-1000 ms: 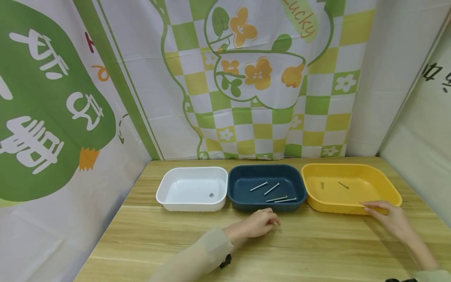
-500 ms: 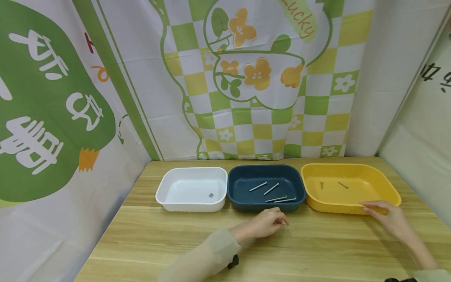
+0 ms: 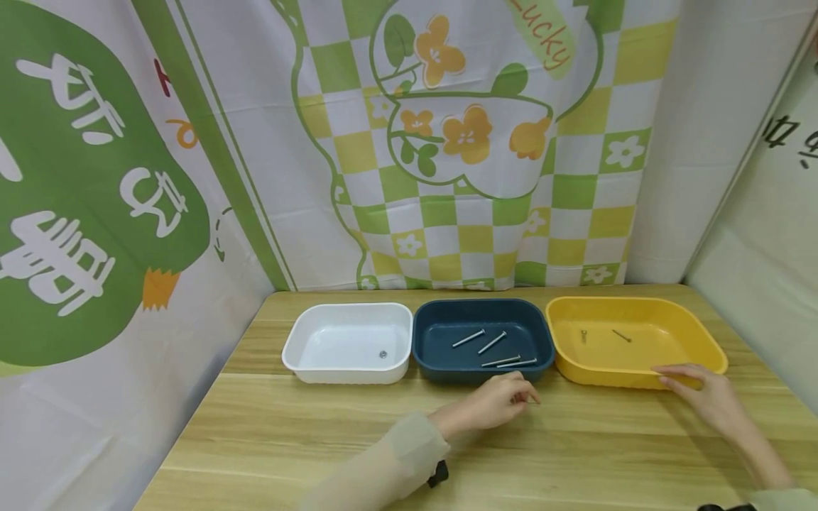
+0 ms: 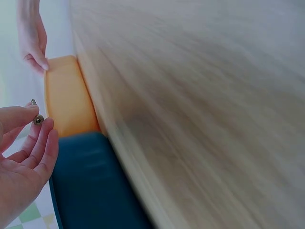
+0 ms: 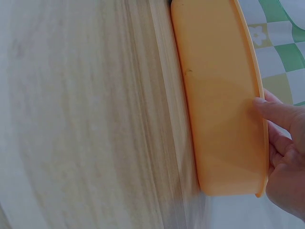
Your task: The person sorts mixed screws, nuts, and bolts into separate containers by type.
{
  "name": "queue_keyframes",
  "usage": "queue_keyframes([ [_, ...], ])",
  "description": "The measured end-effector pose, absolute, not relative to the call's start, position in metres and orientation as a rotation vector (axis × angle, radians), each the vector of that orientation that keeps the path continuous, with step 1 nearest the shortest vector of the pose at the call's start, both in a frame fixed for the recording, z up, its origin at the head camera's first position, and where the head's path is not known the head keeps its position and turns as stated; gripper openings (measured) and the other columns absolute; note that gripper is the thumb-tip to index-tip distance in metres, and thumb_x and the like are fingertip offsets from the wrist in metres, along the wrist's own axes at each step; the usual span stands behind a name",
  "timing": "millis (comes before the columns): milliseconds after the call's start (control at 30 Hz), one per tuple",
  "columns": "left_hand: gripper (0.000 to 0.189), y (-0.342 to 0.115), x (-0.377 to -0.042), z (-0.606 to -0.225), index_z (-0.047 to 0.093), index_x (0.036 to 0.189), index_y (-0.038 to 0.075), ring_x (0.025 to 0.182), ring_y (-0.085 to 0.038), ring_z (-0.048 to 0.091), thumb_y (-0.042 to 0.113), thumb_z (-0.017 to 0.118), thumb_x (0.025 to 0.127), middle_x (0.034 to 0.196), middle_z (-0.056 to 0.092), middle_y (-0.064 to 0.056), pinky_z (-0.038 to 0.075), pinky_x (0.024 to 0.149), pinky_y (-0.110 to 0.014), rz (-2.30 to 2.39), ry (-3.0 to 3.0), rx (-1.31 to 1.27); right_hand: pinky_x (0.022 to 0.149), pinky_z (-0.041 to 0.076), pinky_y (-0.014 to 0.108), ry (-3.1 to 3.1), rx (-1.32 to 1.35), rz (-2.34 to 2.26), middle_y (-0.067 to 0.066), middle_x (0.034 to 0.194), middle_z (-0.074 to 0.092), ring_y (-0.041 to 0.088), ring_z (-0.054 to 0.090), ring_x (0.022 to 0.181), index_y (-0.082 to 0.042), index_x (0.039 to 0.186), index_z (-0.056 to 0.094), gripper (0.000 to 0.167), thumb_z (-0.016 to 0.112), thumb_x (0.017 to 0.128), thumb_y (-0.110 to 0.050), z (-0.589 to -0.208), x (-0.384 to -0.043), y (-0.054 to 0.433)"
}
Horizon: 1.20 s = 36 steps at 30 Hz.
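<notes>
My left hand (image 3: 498, 403) hovers over the table just in front of the dark blue tray (image 3: 441, 372). In the left wrist view its thumb and fingers pinch a small metal screw (image 4: 38, 120), whose round head faces the camera. At the right, my right hand (image 3: 709, 394) grips the front rim of the yellow tray (image 3: 607, 375), thumb outside and fingers over the edge, as the right wrist view shows. Inside the yellow tray lie a short screw (image 3: 584, 336) and a thin screw (image 3: 622, 336).
Several long bolts (image 3: 469, 338) lie in the blue tray. A small metal nut-like piece (image 3: 383, 354) sits in the white tray (image 3: 348, 376) at the left. The three trays stand side by side along the back of the wooden table (image 3: 307, 440), before a printed curtain (image 3: 479, 234).
My left hand has moved steadily to the right along the front of the blue tray, towards the yellow one. The right hand keeps its place on the yellow rim.
</notes>
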<state>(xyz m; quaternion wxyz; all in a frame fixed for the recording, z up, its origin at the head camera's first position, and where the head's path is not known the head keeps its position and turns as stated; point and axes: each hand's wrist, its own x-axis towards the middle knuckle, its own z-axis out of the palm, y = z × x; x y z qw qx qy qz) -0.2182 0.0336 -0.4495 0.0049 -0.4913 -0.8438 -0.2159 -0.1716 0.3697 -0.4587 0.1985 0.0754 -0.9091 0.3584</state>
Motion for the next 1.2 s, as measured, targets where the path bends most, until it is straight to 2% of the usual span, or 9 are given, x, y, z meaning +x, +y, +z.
queue_keyframes([
  [100, 0.019, 0.038, -0.218, -0.448, 0.066, 0.099, 0.013, 0.073, 0.003, 0.047, 0.005, 0.058, 0.083, 0.082, 0.051, 0.005, 0.034, 0.065, -0.001, -0.698, -2.649, -1.526, 0.083, 0.021, 0.001, -2.525, 0.229, 1.009, -0.042, 0.091, 0.042, -0.028, 0.027, 0.090, -0.014, 0.094, 0.069, 0.014, 0.062, 0.082, -0.013, -0.459, -0.172, 0.370],
  [133, 0.019, 0.039, -0.218, -0.447, 0.066, 0.099, 0.013, 0.073, 0.003, 0.047, 0.005, 0.058, 0.083, 0.082, 0.051, 0.005, 0.034, 0.065, -0.001, -0.703, -2.646, -1.520, 0.076, 0.019, -0.003, -2.516, 0.237, 1.007, -0.041, 0.091, 0.042, -0.028, 0.028, 0.090, -0.014, 0.093, 0.069, 0.013, 0.063, 0.082, -0.012, -0.459, -0.172, 0.369],
  [167, 0.019, 0.040, -0.218, -0.446, 0.066, 0.098, 0.013, 0.073, 0.003, 0.048, 0.005, 0.059, 0.083, 0.082, 0.052, 0.005, 0.034, 0.066, -0.001, -0.715, -2.643, -1.516, 0.075, 0.019, -0.003, -2.510, 0.242, 1.007, -0.041, 0.091, 0.042, -0.029, 0.028, 0.090, -0.014, 0.093, 0.069, 0.013, 0.063, 0.082, -0.011, -0.458, -0.172, 0.369],
  [367, 0.020, 0.047, -0.220, -0.441, 0.065, 0.099, 0.012, 0.076, 0.002, 0.049, 0.003, 0.059, 0.082, 0.086, 0.055, 0.003, 0.034, 0.067, -0.001, -0.756, -2.618, -1.492, 0.075, 0.019, -0.004, -2.502, 0.255, 1.017, -0.041, 0.091, 0.043, -0.028, 0.029, 0.090, -0.015, 0.093, 0.069, 0.013, 0.063, 0.082, -0.010, -0.458, -0.172, 0.369],
  [1200, 0.017, 0.079, -0.226, -0.431, 0.064, 0.100, 0.012, 0.071, 0.004, 0.044, 0.008, 0.058, 0.085, 0.085, 0.055, 0.004, 0.033, 0.062, -0.002, -0.930, -2.644, -1.394, 0.071, 0.020, -0.004, -2.499, 0.253, 1.015, -0.040, 0.091, 0.043, -0.028, 0.029, 0.090, -0.015, 0.092, 0.069, 0.013, 0.063, 0.081, -0.010, -0.458, -0.172, 0.369],
])
